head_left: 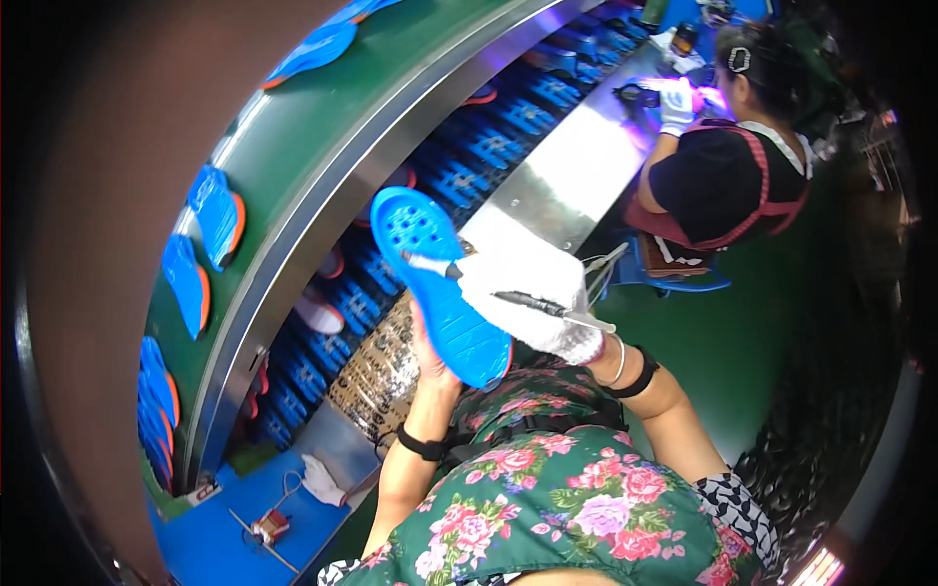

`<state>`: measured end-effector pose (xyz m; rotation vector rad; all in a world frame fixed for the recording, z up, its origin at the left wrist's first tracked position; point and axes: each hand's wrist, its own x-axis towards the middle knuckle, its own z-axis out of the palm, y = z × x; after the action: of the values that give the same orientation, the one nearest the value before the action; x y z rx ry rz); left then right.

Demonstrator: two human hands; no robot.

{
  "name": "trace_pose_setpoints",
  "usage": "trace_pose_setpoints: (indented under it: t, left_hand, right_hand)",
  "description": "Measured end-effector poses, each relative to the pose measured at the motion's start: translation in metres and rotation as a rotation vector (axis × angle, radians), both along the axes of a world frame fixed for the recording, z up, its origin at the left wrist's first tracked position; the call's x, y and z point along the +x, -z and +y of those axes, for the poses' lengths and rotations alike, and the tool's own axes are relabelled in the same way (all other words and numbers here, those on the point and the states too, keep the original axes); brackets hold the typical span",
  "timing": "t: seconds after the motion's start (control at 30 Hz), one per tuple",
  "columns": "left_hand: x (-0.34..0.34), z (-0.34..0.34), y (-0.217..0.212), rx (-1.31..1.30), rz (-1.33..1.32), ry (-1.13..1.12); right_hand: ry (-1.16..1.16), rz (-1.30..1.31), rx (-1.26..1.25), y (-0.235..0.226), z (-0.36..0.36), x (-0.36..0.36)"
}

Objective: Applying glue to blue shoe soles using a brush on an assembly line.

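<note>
My bare left hand (430, 350) grips a blue shoe sole (435, 278) from underneath and along its near left edge. Several round holes sit in the sole's rounded far end, and a little orange shows at its near edge. In a white glove, my right hand (532, 293) is closed round a thin brush (452, 270) with a dark handle. The pale bristle tip lies over the sole's middle, just below the holes; contact is hard to judge. The right fingertips are hidden by the glove.
A green conveyor belt (259, 132) on the left carries blue-and-orange soles (217, 215). Beside it runs a dark blue rack (362, 303) and a metal worktop (552, 190). A seated co-worker (723, 181) works under purple light. A white glove (322, 481) lies on the blue table (210, 542).
</note>
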<state>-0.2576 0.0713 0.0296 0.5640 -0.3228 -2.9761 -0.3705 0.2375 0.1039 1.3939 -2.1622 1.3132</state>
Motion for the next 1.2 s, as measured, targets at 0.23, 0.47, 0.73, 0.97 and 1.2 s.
trace_pose_setpoints:
  t: [0.23, 0.47, 0.73, 0.97, 1.2]
  left_hand:
    - [0.013, 0.000, 0.000, -0.120, 0.018, 0.123]
    - [0.004, -0.009, 0.022, -0.139, 0.038, 0.088]
    - [-0.008, -0.017, 0.021, -0.259, 0.197, 0.159]
    - [-0.019, 0.020, 0.001, -0.267, 0.147, 0.067]
    - [-0.033, 0.017, -0.002, -0.163, 0.320, 0.090]
  right_hand:
    - [-0.062, 0.057, -0.161, -0.040, -0.032, -0.011]
    - [-0.201, -0.156, -0.196, -0.030, -0.024, -0.001]
    - [-0.217, -0.489, -0.308, -0.012, -0.016, 0.017]
    - [-0.126, -0.494, -0.308, -0.001, 0.010, 0.041]
    - [-0.227, -0.622, -0.361, 0.028, 0.007, 0.050]
